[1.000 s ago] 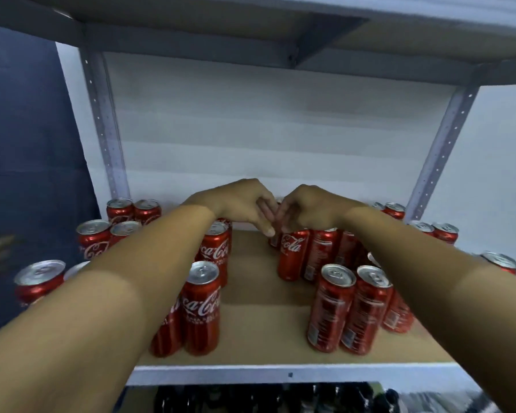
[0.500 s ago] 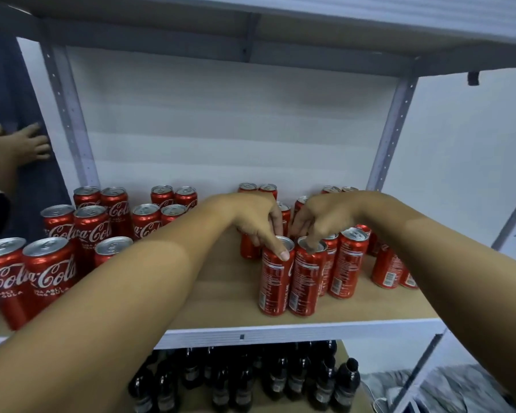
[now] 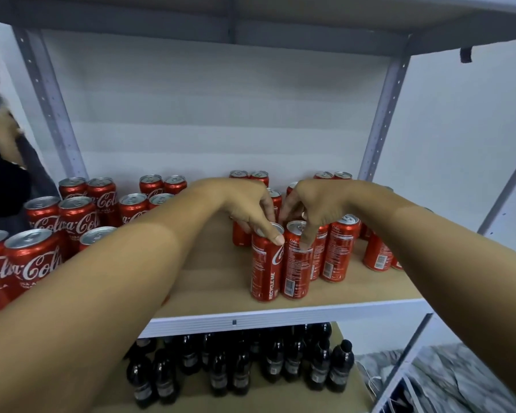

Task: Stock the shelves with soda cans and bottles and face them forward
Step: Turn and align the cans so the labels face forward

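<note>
While both forearms are stretched forward over the shelf, each hand is bent down at the wrist onto a can near the shelf's front edge. The left hand is arched over the left can, whose rim is pinched between the thumb at the front and the curled fingers behind. The right hand is arched over the right can; its top is gripped by the curled fingers, with one fingertip laid down the front of the label. The two cans are stood upright and touching, with the barcode and small print turned to the front rather than the logo.

Just behind and to the right, more upright cans are seen with their back labels forward. Toward the shelf's left end, rows of cans are stood with the white logo forward, reaching from the front edge to the back edge. On the lower shelf, dark bottles with black caps are stood close together. At the left edge of the view, part of another person in dark clothing is seen.
</note>
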{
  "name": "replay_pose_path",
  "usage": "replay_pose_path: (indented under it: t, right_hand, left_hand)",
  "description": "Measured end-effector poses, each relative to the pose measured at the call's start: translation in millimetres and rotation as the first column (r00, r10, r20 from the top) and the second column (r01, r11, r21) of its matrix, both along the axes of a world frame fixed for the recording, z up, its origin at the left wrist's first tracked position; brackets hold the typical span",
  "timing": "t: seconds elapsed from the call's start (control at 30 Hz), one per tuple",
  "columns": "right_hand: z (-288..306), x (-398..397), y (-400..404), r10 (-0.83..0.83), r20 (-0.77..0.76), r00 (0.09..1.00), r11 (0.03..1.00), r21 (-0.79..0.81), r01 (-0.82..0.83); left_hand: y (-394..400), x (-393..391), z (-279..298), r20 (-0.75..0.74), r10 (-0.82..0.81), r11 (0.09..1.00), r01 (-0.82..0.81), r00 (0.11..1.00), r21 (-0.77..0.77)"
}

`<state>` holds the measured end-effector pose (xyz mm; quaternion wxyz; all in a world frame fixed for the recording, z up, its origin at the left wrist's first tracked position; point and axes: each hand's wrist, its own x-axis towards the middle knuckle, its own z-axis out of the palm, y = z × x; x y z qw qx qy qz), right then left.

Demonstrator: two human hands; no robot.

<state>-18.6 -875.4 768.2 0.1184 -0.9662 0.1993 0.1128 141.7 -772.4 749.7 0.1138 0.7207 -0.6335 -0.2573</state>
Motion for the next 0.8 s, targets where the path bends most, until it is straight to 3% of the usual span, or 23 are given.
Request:
replay_pose_path:
  t: [0.13,0.8]
  right_hand:
    - [-3,-1,-2,0.002,-0.047,0.999,0.996,-0.087,-0.006]
    - [0,-2,-2,0.047,0.061,0.997,0.999,0.006,-0.048]
  left_hand:
    - [-4,-4,1,0.02,0.017,0.999,-0.018,1.0,0.03]
    - [-4,-6,16,0.06,-0.043,0.988,0.033,0.997,0.15]
